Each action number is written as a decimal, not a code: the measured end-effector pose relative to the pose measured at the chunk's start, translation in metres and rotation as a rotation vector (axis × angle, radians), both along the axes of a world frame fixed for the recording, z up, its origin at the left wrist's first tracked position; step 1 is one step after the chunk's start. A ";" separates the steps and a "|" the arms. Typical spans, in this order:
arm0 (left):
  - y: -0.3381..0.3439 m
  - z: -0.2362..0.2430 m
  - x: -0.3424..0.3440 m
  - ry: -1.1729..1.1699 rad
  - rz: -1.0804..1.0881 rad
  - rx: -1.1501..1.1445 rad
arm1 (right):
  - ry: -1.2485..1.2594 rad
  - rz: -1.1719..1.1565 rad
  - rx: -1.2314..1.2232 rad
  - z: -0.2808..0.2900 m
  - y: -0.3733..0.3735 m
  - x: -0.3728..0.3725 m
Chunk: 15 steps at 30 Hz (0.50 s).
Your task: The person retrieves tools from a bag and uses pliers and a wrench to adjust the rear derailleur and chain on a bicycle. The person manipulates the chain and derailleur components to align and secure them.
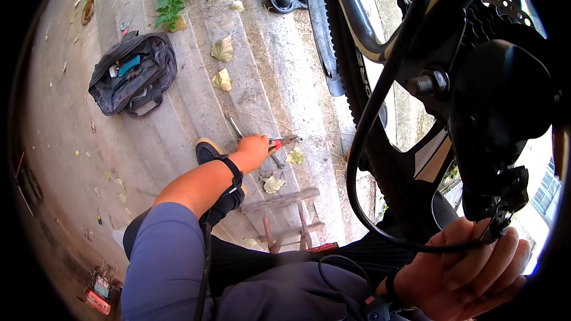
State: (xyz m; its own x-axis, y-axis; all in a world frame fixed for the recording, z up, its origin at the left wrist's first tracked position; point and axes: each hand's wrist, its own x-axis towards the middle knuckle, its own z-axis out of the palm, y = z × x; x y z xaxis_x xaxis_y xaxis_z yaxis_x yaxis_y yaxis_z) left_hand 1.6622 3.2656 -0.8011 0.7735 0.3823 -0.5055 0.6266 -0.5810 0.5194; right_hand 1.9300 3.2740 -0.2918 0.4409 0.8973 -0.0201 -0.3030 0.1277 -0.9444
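My left hand (253, 151) is closed around red-handled pliers (286, 141), low over the concrete steps beside my shoe (208, 150). Metal tool ends, apparently a spanner (234, 125), show on the step around this hand. At the lower right, my right hand (467, 270) pinches the end of a black cable (443, 248) where it meets the bicycle's rear derailleur (496, 202). The cable loops up along the bike frame (372, 47). The fingertips partly hide the cable's end.
An open dark tool bag (110, 98) lies on the steps at the left. A small wooden stool (285, 202) stands by my legs. Dry leaves (222, 49) and a green plant (172, 6) are on the steps. The rear wheel (357, 83) and sprockets (491, 18) fill the right side.
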 end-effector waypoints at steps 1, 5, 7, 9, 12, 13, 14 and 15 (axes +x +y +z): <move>0.001 -0.001 -0.001 0.002 0.029 -0.025 | -0.011 0.011 -0.027 0.002 -0.004 0.003; 0.028 0.029 0.008 0.201 0.038 -0.232 | 0.021 0.006 -0.046 0.007 -0.007 -0.002; 0.056 0.065 0.025 0.376 0.046 -0.370 | 0.002 -0.002 0.015 0.001 0.007 -0.007; 0.066 0.080 0.024 0.288 0.109 -0.420 | -0.013 -0.005 0.076 -0.004 0.024 -0.016; 0.073 0.067 -0.002 0.151 0.079 -0.455 | -0.002 0.069 0.190 -0.010 0.037 -0.021; 0.084 0.082 0.001 0.208 0.220 -0.563 | -0.021 0.122 0.212 -0.017 0.038 -0.015; 0.101 0.103 0.008 0.261 0.351 -0.659 | -0.043 0.145 0.225 -0.014 0.037 -0.010; 0.115 0.113 -0.001 0.158 0.304 -0.575 | -0.052 0.186 0.243 -0.015 0.037 -0.006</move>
State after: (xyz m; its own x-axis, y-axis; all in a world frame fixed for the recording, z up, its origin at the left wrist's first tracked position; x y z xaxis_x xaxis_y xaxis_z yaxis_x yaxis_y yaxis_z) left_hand 1.6617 3.3808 -0.6880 0.5737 0.2075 -0.7923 0.8128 -0.0252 0.5819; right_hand 1.9237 3.3109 -0.3064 0.2636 0.9384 0.2232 -0.2947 0.2987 -0.9077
